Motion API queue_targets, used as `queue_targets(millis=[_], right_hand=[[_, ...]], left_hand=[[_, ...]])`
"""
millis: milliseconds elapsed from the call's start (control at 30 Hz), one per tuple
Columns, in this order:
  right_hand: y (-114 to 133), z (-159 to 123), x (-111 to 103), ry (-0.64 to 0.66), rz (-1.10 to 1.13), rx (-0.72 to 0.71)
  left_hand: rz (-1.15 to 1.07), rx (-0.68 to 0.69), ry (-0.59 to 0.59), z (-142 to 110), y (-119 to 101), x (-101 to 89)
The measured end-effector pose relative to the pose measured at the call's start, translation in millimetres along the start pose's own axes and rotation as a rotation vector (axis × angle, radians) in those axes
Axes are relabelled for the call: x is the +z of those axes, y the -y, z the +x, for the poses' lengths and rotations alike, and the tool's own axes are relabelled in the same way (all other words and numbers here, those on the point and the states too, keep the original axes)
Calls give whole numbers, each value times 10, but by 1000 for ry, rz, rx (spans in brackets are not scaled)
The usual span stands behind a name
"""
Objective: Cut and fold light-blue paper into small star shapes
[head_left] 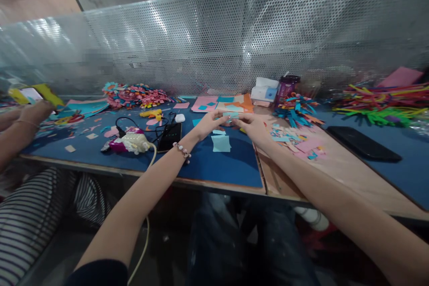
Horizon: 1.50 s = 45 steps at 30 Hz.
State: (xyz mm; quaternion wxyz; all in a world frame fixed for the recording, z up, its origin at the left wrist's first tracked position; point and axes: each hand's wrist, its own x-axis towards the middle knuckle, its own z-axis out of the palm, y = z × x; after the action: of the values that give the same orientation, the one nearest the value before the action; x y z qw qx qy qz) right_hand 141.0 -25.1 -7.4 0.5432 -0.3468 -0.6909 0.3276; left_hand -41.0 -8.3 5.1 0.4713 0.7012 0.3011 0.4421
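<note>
Between the fingertips of both hands is a small piece of light blue paper (231,117), held just above the blue table mat (231,165). My left hand (212,124), with a beaded bracelet at the wrist, pinches its left side. From the right, my right hand (253,126) grips the other side, its fingers closed and partly hiding the paper. On the mat below lie light blue paper squares (221,143). Sheets of pink, blue and orange paper (248,100) lie behind the hands.
A power strip (130,141) with a cable and a black phone (170,137) lie left. Paper flowers (134,96) are piled behind. At right are paper scraps (295,140), a purple cup (287,89), pipe cleaners (378,103) and a dark case (363,143). Another person's hand (36,114) works far left.
</note>
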Motion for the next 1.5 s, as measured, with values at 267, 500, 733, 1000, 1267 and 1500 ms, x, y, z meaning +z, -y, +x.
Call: queue_targets(millis=[267, 500, 733, 1000, 1267, 1500], right_hand=[[38, -13, 23, -44, 51, 60], [6, -1, 62, -71, 183, 41], [-14, 21, 53, -65, 112, 50], [-54, 30, 48, -82, 104, 48], [-57, 32, 50, -77, 104, 60], [-92, 42, 32, -69, 93, 35]], left_hand=[[300, 191, -103, 15, 6, -20], [251, 182, -75, 1, -17, 5], [197, 144, -58, -3, -32, 38], [227, 186, -73, 11, 17, 25], [209, 155, -116, 17, -6, 49], [280, 163, -166, 20, 23, 55]])
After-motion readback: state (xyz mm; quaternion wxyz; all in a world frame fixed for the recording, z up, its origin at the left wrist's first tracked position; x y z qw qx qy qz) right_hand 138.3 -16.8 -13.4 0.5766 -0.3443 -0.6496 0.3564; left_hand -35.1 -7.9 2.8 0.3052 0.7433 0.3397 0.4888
